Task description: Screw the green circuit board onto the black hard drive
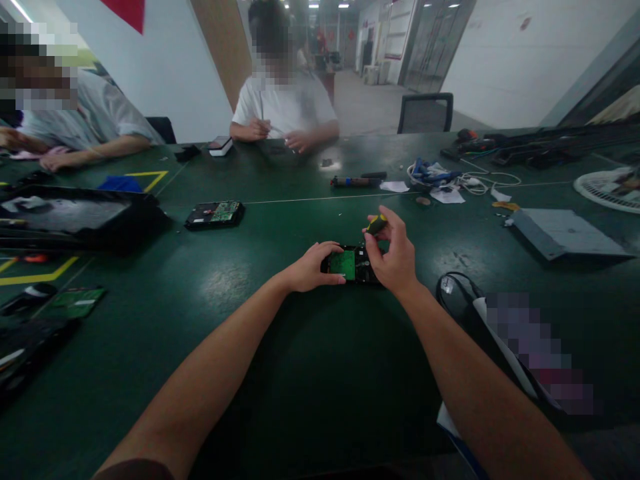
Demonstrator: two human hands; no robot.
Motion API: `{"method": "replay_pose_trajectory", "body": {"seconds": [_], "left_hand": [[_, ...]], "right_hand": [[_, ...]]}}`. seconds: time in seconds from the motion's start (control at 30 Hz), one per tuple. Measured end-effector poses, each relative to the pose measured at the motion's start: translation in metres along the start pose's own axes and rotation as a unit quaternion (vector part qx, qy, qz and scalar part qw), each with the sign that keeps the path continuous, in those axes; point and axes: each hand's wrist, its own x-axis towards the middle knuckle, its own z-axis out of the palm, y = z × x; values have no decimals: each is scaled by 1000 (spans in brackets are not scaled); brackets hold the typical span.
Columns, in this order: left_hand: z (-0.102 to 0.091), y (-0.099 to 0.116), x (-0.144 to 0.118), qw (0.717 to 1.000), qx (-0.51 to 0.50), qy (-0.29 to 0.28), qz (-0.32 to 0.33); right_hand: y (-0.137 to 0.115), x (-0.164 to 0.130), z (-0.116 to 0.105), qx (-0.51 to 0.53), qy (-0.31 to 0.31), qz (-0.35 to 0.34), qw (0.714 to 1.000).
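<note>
A black hard drive (354, 265) with a green circuit board on top lies flat on the dark green table (280, 373) in front of me. My left hand (314, 268) rests on its left end, fingers curled over the edge, holding it in place. My right hand (393, 253) is closed around a screwdriver with a yellow and black handle (376, 225), held upright over the drive's right part. The screwdriver's tip is hidden behind my fingers.
A second hard drive (215, 214) lies to the far left, beside a black tray (70, 217). Another screwdriver (356, 181), cables (440, 177) and a grey plate (560, 232) lie beyond. Two people sit across the table. A bag (500, 333) sits by my right arm.
</note>
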Motion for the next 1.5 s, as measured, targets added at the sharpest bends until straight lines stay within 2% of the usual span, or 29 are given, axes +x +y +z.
{"method": "replay_pose_trajectory", "body": {"seconds": [0.27, 0.63, 0.9, 1.03, 1.3, 1.5], "left_hand": [[0, -2, 0, 1000, 2, 4, 11], [1, -3, -1, 1000, -12, 6, -4], [2, -5, 0, 1000, -20, 6, -6], [1, -1, 0, 1000, -16, 12, -3], [0, 0, 0, 1000, -12, 7, -13], [1, 0, 0, 1000, -10, 7, -10]], "right_hand": [[-8, 14, -6, -32, -15, -16, 999], [-30, 59, -22, -136, -55, -1, 989], [-45, 98, -48, -163, -183, -14, 969], [-53, 94, -51, -118, -191, -13, 974], [-49, 84, -40, 1, -194, 79, 978], [-53, 89, -41, -32, -212, 46, 976]]}}
